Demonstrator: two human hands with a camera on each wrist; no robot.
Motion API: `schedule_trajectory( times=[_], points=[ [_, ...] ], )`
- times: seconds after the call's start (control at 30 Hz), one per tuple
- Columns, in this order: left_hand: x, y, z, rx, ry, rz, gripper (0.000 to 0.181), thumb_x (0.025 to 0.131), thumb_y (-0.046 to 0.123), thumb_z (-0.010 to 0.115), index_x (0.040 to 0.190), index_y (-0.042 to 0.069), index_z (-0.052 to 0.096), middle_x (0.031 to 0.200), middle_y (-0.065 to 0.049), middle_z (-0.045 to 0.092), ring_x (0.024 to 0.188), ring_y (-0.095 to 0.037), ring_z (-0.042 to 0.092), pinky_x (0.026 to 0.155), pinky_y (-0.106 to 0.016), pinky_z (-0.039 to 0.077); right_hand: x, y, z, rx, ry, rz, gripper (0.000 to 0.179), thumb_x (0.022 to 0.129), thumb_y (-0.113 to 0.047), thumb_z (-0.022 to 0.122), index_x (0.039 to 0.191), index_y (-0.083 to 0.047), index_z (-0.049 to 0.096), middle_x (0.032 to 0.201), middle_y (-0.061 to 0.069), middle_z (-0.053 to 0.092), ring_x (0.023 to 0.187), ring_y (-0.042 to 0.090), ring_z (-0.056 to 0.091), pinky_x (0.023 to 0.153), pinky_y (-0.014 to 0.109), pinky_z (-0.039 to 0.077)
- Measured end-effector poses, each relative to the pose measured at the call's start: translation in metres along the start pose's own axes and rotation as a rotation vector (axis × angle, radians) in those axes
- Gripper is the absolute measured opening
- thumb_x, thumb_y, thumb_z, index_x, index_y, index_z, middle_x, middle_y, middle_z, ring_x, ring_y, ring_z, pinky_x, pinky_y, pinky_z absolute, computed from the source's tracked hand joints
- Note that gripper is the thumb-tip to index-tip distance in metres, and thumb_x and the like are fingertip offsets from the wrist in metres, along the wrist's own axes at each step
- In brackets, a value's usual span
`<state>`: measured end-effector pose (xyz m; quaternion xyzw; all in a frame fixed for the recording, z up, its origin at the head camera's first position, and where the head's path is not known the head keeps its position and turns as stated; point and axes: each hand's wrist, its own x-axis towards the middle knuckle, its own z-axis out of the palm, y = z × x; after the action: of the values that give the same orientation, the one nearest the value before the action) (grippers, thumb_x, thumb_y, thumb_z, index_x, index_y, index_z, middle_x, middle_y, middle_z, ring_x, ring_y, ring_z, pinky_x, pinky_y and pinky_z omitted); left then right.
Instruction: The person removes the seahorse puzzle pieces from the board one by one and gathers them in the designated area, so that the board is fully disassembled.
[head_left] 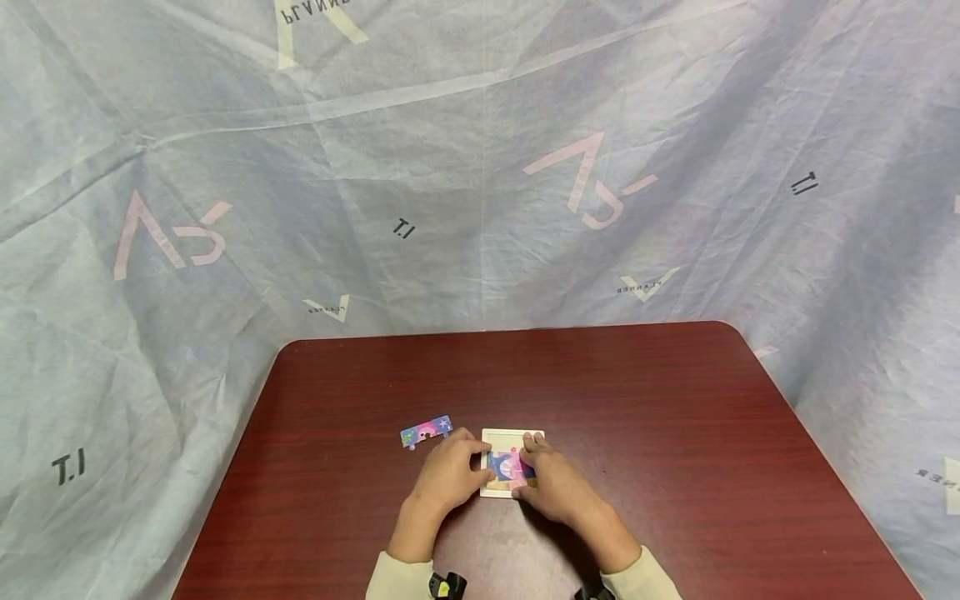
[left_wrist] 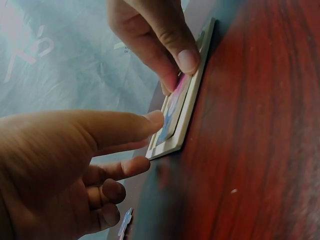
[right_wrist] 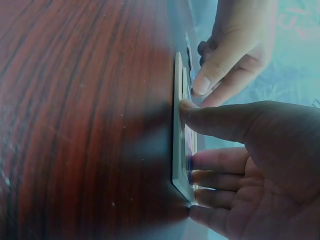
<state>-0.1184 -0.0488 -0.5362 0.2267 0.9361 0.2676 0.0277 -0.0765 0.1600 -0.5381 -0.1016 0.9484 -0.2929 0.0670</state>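
Note:
A shallow white puzzle tray lies flat on the table, holding pink, blue and yellow puzzle pieces. My left hand is at the tray's left side; in the left wrist view its thumb reaches over the pieces, with the forefinger beside the tray's edge. Over the right part of the tray spreads my right hand, its thumb at the near rim and its fairly straight fingers touching the top. That hand hides some of the pieces. In the right wrist view the tray appears edge-on.
A loose blue and pink puzzle strip lies left of the tray, just beyond my left hand. The dark red wooden table has rounded far corners. A pale printed cloth hangs behind it and along both sides.

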Motion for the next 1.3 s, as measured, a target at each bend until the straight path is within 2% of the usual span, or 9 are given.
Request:
schedule_trajectory(
  times=[0.3,0.6,1.3],
  points=[
    [0.0007,0.0006,0.0045,0.012,-0.001,-0.012,0.036,0.082,0.022,0.09,0.115,0.008,0.082,0.097,-0.001,0.068,0.086,-0.011,0.061,0.08,-0.033,0.054,-0.001,-0.0003,-0.0002,0.0,0.003,-0.01,0.064,0.084,-0.02,0.089,0.134,0.011,0.065,0.156,0.031,0.051,0.15,0.048,0.045,0.12,0.059,0.04],
    [0.0028,0.0004,0.004,0.0,-0.034,-0.021,0.036,0.082,0.019,0.089,0.115,0.008,0.081,0.088,0.0,0.061,0.076,-0.007,0.046,0.068,-0.026,0.042,-0.0015,-0.0007,-0.0005,0.008,-0.004,0.0,0.063,0.085,-0.02,0.088,0.135,0.011,0.065,0.157,0.031,0.05,0.151,0.048,0.044,0.121,0.059,0.04],
    [0.0073,0.0051,0.0011,-0.031,-0.072,-0.058,0.032,0.082,0.018,0.088,0.11,0.008,0.077,0.091,-0.003,0.064,0.078,-0.011,0.051,0.072,-0.033,0.046,-0.0005,0.0021,0.0005,0.029,0.01,-0.006,0.058,0.087,-0.019,0.084,0.132,0.013,0.066,0.157,0.031,0.05,0.151,0.048,0.044,0.123,0.059,0.037]
  ],
)
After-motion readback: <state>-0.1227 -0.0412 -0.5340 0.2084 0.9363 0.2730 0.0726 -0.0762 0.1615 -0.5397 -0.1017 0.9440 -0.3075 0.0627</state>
